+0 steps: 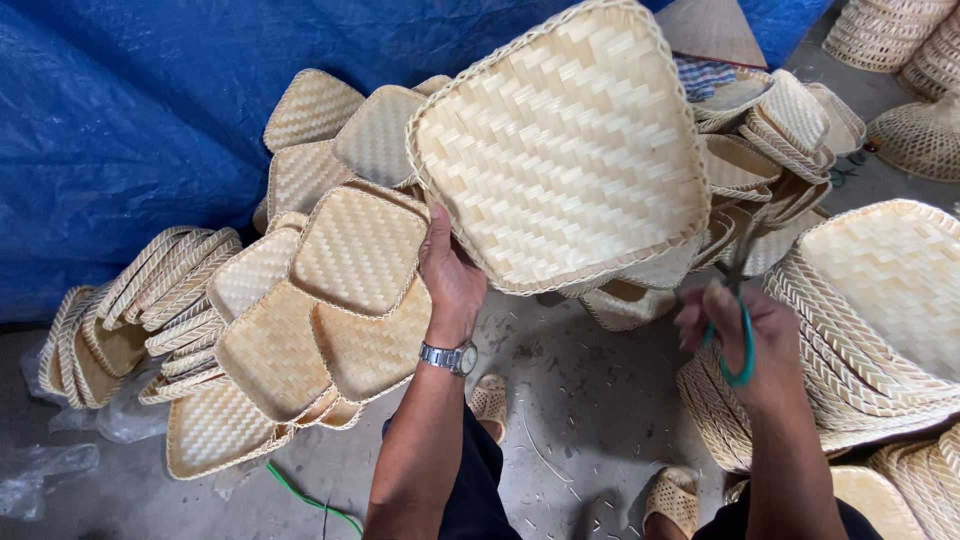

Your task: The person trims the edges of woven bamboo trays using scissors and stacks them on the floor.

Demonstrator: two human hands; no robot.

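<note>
My left hand (452, 278) grips the lower left rim of a square woven bamboo tray (565, 150), holding it up tilted with its inside facing me. A metal watch sits on that wrist. My right hand (745, 335) is closed around the green handles of a pair of scissors (741, 330), whose blades point up toward the tray's lower right edge. The blade tips are blurred against the trays behind.
Heaps of similar woven trays (300, 300) lie at the left and a tall stack (880, 320) stands at the right. A blue tarp (130, 110) hangs behind. Round baskets (900, 40) sit at the top right. My sandalled feet (672, 498) rest on the concrete floor.
</note>
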